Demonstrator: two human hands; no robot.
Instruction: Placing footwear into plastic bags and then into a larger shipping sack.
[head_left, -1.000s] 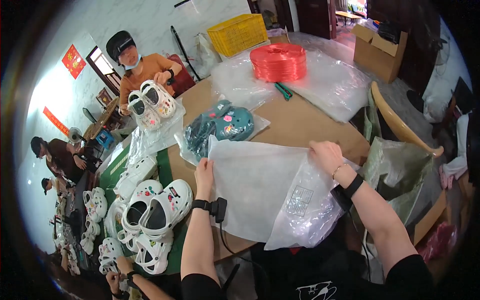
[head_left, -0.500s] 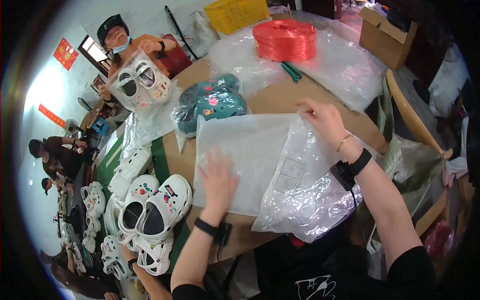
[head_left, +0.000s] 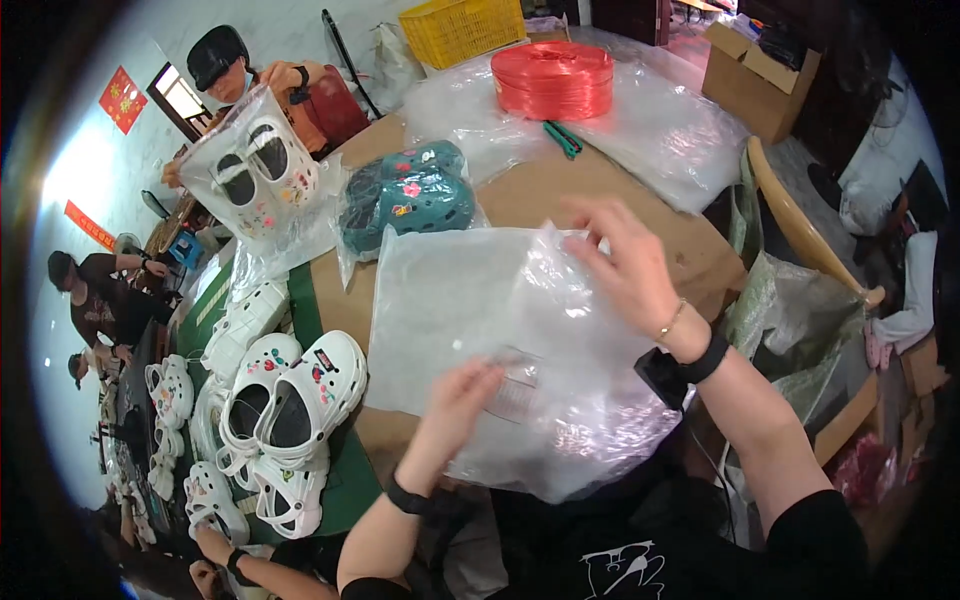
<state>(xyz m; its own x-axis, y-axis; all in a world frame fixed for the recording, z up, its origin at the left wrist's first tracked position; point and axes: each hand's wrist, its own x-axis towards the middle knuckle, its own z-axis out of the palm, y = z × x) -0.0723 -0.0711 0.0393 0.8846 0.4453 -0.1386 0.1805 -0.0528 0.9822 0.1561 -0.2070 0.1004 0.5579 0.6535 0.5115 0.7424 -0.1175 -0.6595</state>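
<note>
A clear plastic bag with a printed box on it lies over a stack of flat, frosted bags on the table in front of me. My left hand pinches the clear bag near its printed box. Above the bag's upper part is my right hand, slightly blurred, its thumb and fingers apart just right of the raised bag corner. Beyond the stack sits a bagged pair of dark green clogs. White clogs with charms are piled to the left.
Across the table a person holds a bag with white clogs. Red plastic twine and green-handled snips lie at the back on more clear bags. A yellow crate and a cardboard box stand behind. Another person's hand is at lower left.
My left hand has gone from lying flat on the stack to pinching the bag, farther right. The clear bag's upper edge has shifted left. My right hand's fingers have spread.
</note>
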